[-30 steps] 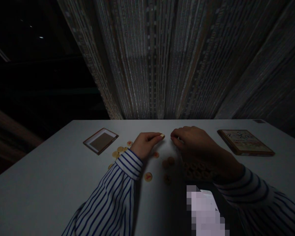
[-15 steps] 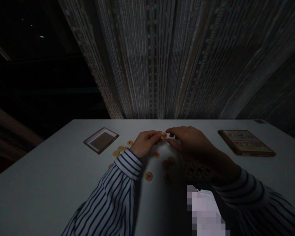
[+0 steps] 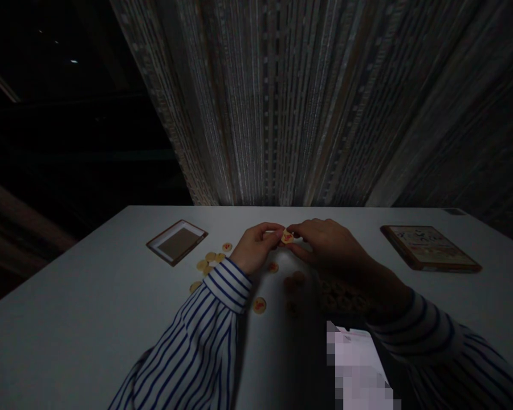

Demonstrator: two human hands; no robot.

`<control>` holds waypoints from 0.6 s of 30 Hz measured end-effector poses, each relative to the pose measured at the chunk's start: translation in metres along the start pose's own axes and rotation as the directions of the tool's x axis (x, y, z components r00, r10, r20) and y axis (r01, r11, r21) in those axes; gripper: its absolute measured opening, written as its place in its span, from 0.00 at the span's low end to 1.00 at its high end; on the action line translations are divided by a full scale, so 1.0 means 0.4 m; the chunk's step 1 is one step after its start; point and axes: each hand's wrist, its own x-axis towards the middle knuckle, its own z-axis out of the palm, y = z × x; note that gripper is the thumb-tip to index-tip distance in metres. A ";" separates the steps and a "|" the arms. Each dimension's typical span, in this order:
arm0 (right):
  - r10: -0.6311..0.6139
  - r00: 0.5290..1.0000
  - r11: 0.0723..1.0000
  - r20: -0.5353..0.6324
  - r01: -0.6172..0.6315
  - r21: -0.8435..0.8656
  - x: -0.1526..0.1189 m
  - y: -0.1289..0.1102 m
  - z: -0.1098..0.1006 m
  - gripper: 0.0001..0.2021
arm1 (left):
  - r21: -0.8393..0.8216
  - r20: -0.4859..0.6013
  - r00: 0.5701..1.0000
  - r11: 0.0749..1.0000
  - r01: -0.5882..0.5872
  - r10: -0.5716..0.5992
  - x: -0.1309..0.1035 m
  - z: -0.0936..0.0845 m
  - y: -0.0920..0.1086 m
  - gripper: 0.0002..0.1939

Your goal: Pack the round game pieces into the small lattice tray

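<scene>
Between my hands is a round xiangqi piece (image 3: 286,237) with a red character facing me. My left hand (image 3: 256,246) pinches its left edge between thumb and fingers. From the other side, the fingertips of my right hand (image 3: 329,242) close on its right edge. Below them on the table lie a red-marked piece (image 3: 273,267) and, nearer me, another red-marked piece (image 3: 259,306). Several dim pieces (image 3: 298,277) rest in the shadow of my right arm. By my left wrist is a loose group of pale pieces (image 3: 209,262).
An open shallow box part (image 3: 177,242) lies at the left of the white table (image 3: 89,290). A closed box with a printed lid (image 3: 431,247) sits at the right. Rows of pieces (image 3: 342,299) stand under my right forearm, behind a lit phone (image 3: 363,347). A striped curtain (image 3: 256,114) hangs behind.
My right hand's fingers have closed in from beside the piece to touch its right edge. The piece has turned and tilted slightly in my left fingers.
</scene>
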 end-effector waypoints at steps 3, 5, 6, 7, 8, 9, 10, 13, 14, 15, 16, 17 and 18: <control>-0.006 1.000 1.000 -0.015 0.006 -0.007 0.000 -0.001 0.007 0.13 | 0.021 -0.011 1.000 0.999 0.026 -0.025 -0.004 0.001 0.003 0.07; -0.008 1.000 1.000 -0.021 0.008 -0.002 -0.001 -0.001 0.010 0.12 | 0.058 -0.010 0.999 0.998 0.033 -0.032 -0.007 0.002 0.006 0.07; -0.009 1.000 1.000 -0.020 0.009 0.002 0.000 0.000 0.011 0.12 | 0.077 -0.007 0.999 0.996 0.032 -0.032 -0.008 0.002 0.006 0.08; -0.011 1.000 1.000 -0.018 0.012 0.006 0.000 0.000 0.012 0.12 | 0.097 -0.004 1.000 0.995 0.030 -0.030 -0.008 0.002 0.006 0.09; -0.013 1.000 1.000 -0.016 0.013 0.010 0.001 0.001 0.013 0.12 | 0.119 -0.002 1.000 0.993 0.024 -0.024 -0.008 0.001 0.005 0.09; -0.011 1.000 1.000 -0.014 0.012 0.012 0.001 0.002 0.014 0.12 | 0.146 -0.003 1.000 0.989 0.014 -0.014 -0.007 -0.001 0.003 0.10; -0.007 1.000 1.000 -0.010 0.007 0.014 0.003 0.003 0.016 0.12 | 0.177 -0.007 1.000 0.984 0.000 0.002 -0.004 -0.005 0.000 0.11; 0.020 0.999 1.000 0.038 -0.020 0.010 0.006 0.008 0.024 0.13 | 0.285 -0.026 0.997 0.957 -0.062 0.072 0.006 -0.024 -0.016 0.13; 0.029 0.997 1.000 0.070 -0.030 0.004 0.007 0.011 0.028 0.13 | 0.323 -0.025 0.995 0.943 -0.083 0.096 0.010 -0.032 -0.022 0.13; 0.037 0.993 0.999 0.108 -0.037 -0.004 0.008 0.013 0.033 0.13 | 0.366 -0.019 0.993 0.925 -0.104 0.119 0.013 -0.040 -0.028 0.14; 0.043 0.988 0.999 0.149 -0.042 -0.015 0.009 0.015 0.039 0.14 | 0.418 -0.003 0.990 0.900 -0.125 0.139 0.015 -0.048 -0.033 0.14; 0.049 0.981 0.999 0.190 -0.045 -0.026 0.009 0.017 0.046 0.14 | 0.472 0.018 0.988 0.870 -0.143 0.153 0.016 -0.055 -0.036 0.14; 0.054 0.973 0.998 0.225 -0.047 -0.037 0.009 0.019 0.052 0.14 | 0.527 0.042 0.986 0.834 -0.161 0.164 0.016 -0.061 -0.038 0.13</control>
